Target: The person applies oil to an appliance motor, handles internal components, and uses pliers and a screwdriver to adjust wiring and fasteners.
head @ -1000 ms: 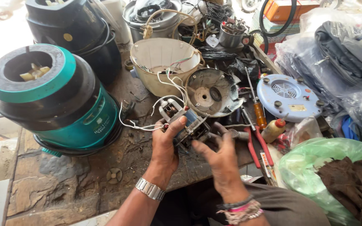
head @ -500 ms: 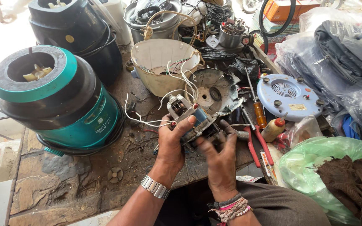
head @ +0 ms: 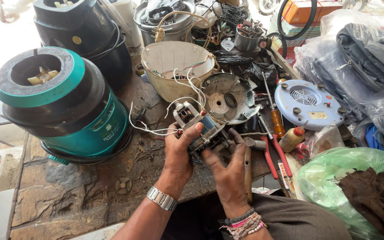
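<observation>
My left hand (head: pixel 178 153) grips a small electric motor (head: pixel 199 126) with white wires trailing off it, held just above the workbench edge. My right hand (head: pixel 228 171) sits against the motor's lower right side, fingers spread on its end. The wires run up into a cream plastic appliance housing (head: pixel 176 71) behind it. A round metal base plate (head: pixel 227 98) lies right of that housing. I wear a metal watch on the left wrist and bead bands on the right.
A teal and black mixer base (head: pixel 63 104) stands at left, a black one (head: pixel 83 31) behind it. A screwdriver (head: pixel 274 115), red-handled pliers (head: pixel 272 153), a small bottle (head: pixel 292 138) and a blue round cover (head: pixel 307 104) lie at right. A green bag (head: pixel 334 178) is near my knee.
Both hands have lifted the motor slightly up and toward the housing. My right hand shifted from gripping beside it to resting on its lower end.
</observation>
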